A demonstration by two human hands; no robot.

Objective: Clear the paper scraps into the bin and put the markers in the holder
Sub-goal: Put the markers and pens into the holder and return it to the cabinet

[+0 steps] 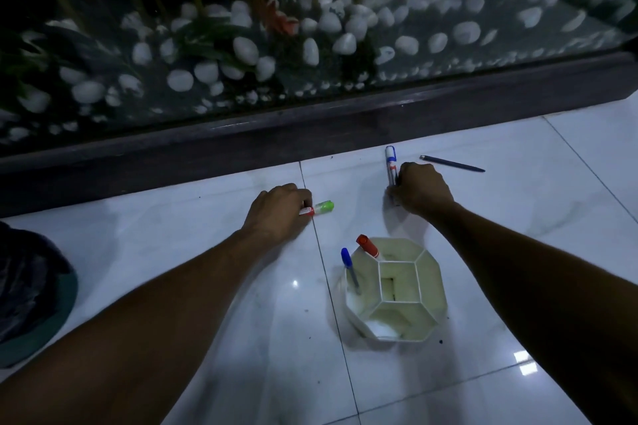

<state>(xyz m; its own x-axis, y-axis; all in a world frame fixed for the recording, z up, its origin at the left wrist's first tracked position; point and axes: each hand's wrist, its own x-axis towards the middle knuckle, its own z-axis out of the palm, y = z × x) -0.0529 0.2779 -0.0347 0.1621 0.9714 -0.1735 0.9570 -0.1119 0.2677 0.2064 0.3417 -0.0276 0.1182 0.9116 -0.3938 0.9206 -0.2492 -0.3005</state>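
My left hand [278, 212] is closed on a green-capped marker [319, 208] lying on the white tile floor; only its cap end sticks out to the right. To the right, my right hand [423, 188] grips a blue-capped marker [390, 162], whose cap points away from me. A white multi-compartment holder [431, 272] stands in front of both hands. A red-capped marker [367, 246] and a blue pen [350, 269] stand in its left compartments. A dark pen [452, 163] lies on the floor beyond my right hand.
A dark bin with a black liner [31, 290] sits at the left edge. A dark wooden ledge [310, 134] runs across behind the hands, with glass, white pebbles and plants above it. No paper scraps are in view.
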